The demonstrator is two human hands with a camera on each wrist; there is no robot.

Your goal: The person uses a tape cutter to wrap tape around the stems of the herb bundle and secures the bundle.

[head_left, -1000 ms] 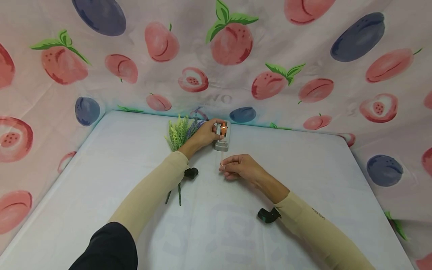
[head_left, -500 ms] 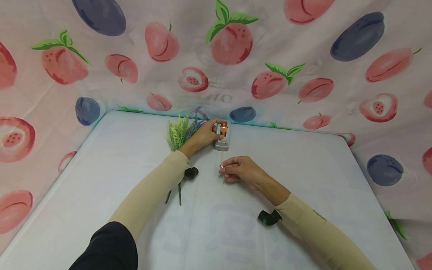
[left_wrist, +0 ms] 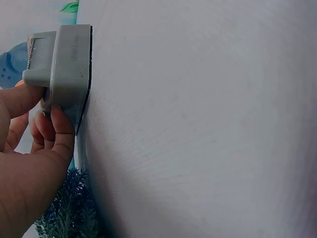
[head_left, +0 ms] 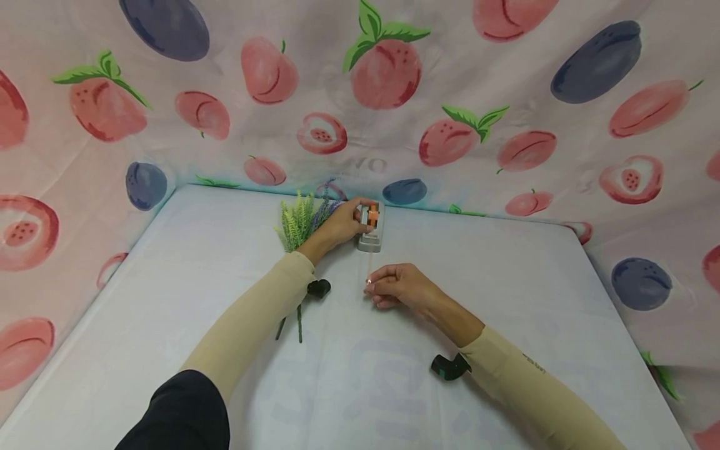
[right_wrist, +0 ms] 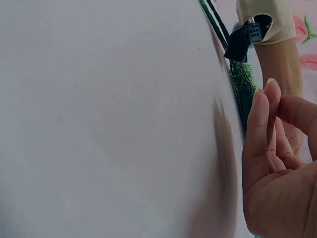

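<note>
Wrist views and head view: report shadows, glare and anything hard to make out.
Head view: a small bright glint at the right hand, and the clear strip from the grey dispenser looks faint; left wrist view: dim, the flower sprigs dark and bluish; right wrist view: dim too, with a soft shadow on the white table, and no strip discernible at the fingers.
</note>
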